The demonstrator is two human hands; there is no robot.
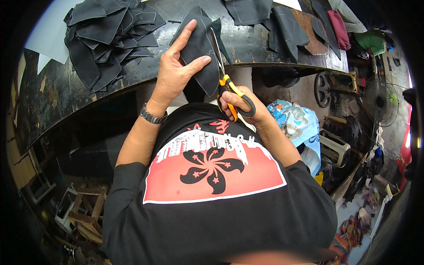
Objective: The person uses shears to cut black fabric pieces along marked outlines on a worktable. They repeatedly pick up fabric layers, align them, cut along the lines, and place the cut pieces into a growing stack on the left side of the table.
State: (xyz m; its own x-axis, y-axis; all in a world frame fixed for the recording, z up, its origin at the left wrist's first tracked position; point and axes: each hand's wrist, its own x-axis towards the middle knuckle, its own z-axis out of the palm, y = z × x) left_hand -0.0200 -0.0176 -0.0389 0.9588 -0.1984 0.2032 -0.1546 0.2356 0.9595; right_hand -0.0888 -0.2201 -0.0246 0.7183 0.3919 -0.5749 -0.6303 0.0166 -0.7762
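Right hand's wrapped around the yellow-and-black scissors' handles point(227, 81), blades at the edge of a black piece point(199, 46) by the table point(248, 43). Left hand point(176, 73) grips that piece, thumb and index spread wide on top, other fingers hidden.

two hands point(172, 75) point(255, 99), one pair of scissors point(226, 83), one wristwatch point(153, 116), one fan point(381, 101)

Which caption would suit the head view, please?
Left hand steadies long black leathery panel; right hand holds yellow-handled scissors at its edge.

Black piece point(201, 44) slanted; yellow-black scissors point(225, 79) at edge
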